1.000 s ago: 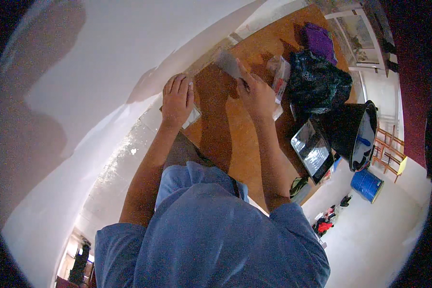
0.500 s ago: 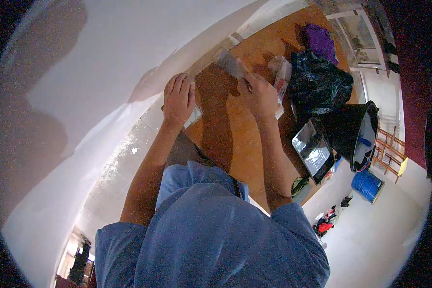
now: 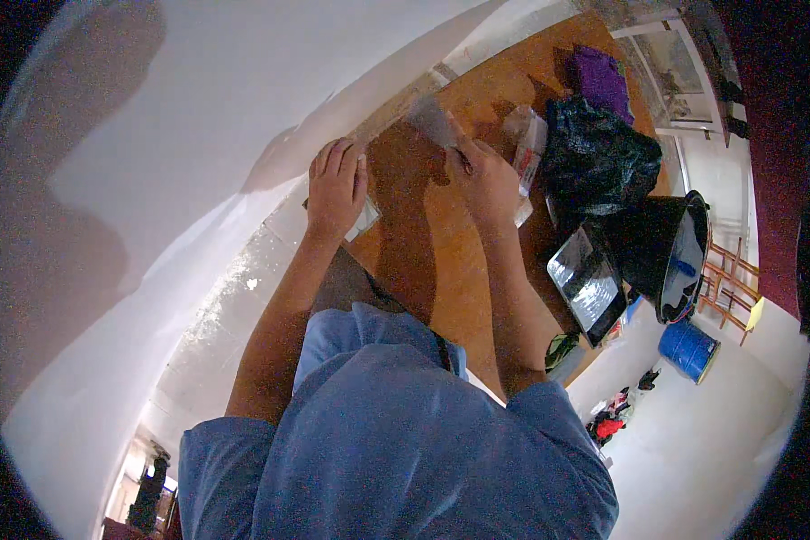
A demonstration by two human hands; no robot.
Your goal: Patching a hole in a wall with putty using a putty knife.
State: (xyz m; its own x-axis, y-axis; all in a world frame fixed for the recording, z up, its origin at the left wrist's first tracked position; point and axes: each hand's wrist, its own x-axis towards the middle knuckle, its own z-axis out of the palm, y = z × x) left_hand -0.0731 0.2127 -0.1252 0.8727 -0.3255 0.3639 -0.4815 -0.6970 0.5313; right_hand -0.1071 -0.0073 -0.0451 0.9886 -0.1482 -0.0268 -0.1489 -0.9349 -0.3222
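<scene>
My right hand (image 3: 488, 184) pinches a thin, see-through plastic sheet (image 3: 430, 122) between thumb and fingers. The sheet hangs over the wooden table (image 3: 459, 279), toward the wall side. My left hand (image 3: 336, 191) is closed over a pale flat stack (image 3: 365, 219) at the table's wall-side edge, fingers bent together. Most of that stack is hidden under the hand, so its kind is unclear. Just right of my right hand lies a clear plastic packet (image 3: 529, 148) with red marking.
Right of the packet sits a black plastic bag (image 3: 598, 157), with a purple item (image 3: 603, 81) behind it. A tablet-like device (image 3: 587, 281) and a black bucket-shaped container (image 3: 661, 252) are nearer on the right. A white wall (image 3: 198, 117) borders the left; a blue drum (image 3: 688, 349) stands beyond.
The plastic sheet in my right hand has shifted slightly and looks paler and more see-through. My left hand has barely moved.
</scene>
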